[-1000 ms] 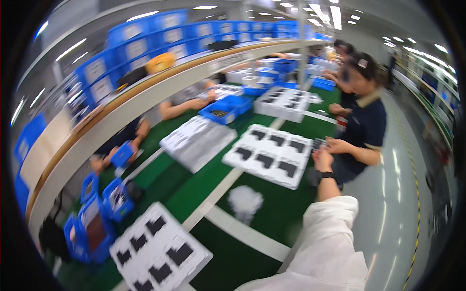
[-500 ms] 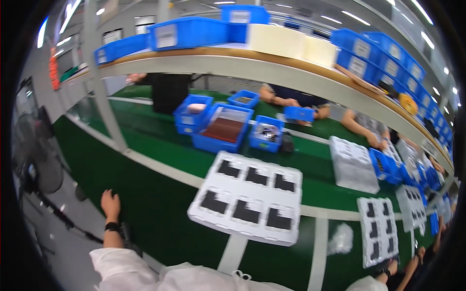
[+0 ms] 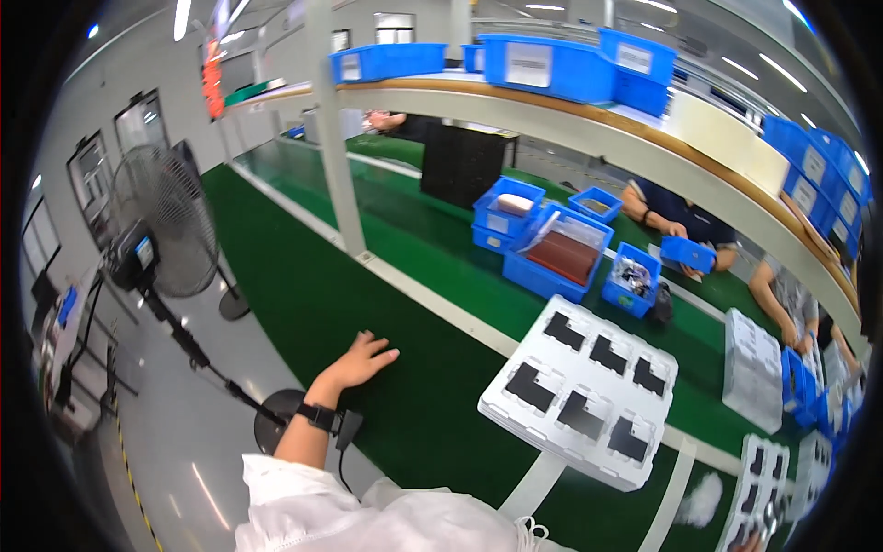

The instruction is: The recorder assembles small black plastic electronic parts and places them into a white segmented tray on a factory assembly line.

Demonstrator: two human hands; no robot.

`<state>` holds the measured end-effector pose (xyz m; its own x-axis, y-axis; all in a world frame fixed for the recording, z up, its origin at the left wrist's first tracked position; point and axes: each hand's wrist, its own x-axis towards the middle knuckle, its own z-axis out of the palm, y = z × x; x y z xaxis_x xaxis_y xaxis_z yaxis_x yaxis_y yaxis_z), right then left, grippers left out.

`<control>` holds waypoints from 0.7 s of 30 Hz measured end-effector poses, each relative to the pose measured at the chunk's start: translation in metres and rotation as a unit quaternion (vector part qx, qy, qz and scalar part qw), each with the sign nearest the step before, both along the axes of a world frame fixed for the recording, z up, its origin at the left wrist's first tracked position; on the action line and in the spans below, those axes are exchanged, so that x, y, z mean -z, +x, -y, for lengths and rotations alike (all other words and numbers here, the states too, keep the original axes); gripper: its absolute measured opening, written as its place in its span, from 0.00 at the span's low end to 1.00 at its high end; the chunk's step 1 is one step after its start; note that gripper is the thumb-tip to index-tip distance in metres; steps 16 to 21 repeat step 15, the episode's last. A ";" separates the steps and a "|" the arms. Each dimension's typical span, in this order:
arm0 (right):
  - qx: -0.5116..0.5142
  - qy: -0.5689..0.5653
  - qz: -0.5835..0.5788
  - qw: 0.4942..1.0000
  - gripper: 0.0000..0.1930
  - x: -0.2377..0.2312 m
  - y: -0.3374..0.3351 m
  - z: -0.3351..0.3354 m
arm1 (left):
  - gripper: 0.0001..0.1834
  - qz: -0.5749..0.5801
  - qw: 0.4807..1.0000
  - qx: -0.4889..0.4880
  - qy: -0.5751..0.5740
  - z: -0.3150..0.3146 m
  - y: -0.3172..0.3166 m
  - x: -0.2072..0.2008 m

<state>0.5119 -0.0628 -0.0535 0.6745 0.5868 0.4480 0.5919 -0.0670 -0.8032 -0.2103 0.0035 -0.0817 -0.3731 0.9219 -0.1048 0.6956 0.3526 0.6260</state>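
Note:
My left hand (image 3: 361, 361) is stretched out over the green work surface (image 3: 276, 267), fingers spread and holding nothing. A dark band with a cable circles its wrist. To its right lies a stack of white plastic trays (image 3: 578, 391), the top one with black L-shaped pieces (image 3: 581, 416) in its pockets. A blurred bit of hand (image 3: 756, 541) shows at the lower right rim, beside another white tray (image 3: 758, 478) with black pieces. It appears to be my right hand; its fingers cannot be made out.
Blue bins (image 3: 558, 253) stand beyond the trays, under a raised shelf (image 3: 552, 110) carrying more bins. A metal post (image 3: 336, 175) rises at the left. A standing fan (image 3: 166, 221) is beside the bench. Crumpled clear plastic (image 3: 701, 501) lies near the right tray. Across the bench, other people's hands (image 3: 679, 230) work.
The view has swung left, so the bench and trays sit farther right in the picture. My left hand has reached forward and right over the green surface, its fingers spreading.

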 end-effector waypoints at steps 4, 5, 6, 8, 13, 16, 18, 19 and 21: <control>-0.218 0.141 -0.290 0.921 0.04 -0.028 -0.138 -0.063 | 0.22 0.384 0.896 0.210 0.077 -0.037 0.071 -0.050; -0.401 -0.049 -0.273 0.873 0.13 -0.046 -0.167 -0.072 | 0.21 0.441 0.861 0.237 0.088 -0.040 0.082 -0.048; -0.513 -0.136 -0.288 0.797 0.06 -0.055 -0.196 -0.084 | 0.24 0.436 0.845 0.294 0.095 -0.046 0.097 -0.048; -0.636 -0.223 -0.302 0.674 0.07 -0.056 -0.253 -0.102 | 0.27 0.533 0.757 0.375 0.046 -0.040 0.129 -0.051; -0.707 -0.327 -0.159 0.607 0.10 -0.035 -0.302 -0.116 | 0.32 0.491 0.807 0.323 -0.059 -0.037 0.170 -0.032; -0.711 -0.349 -0.144 0.593 0.12 -0.023 -0.308 -0.117 | 0.30 0.448 0.835 0.318 -0.008 -0.029 0.163 -0.019; -0.711 -0.349 -0.144 0.593 0.12 -0.023 -0.308 -0.117 | 0.30 0.448 0.835 0.318 -0.008 -0.029 0.163 -0.019; -0.711 -0.349 -0.144 0.593 0.12 -0.023 -0.308 -0.117 | 0.30 0.448 0.835 0.318 -0.008 -0.029 0.163 -0.019; -0.711 -0.349 -0.144 0.593 0.12 -0.023 -0.308 -0.117 | 0.30 0.448 0.835 0.318 -0.008 -0.029 0.163 -0.019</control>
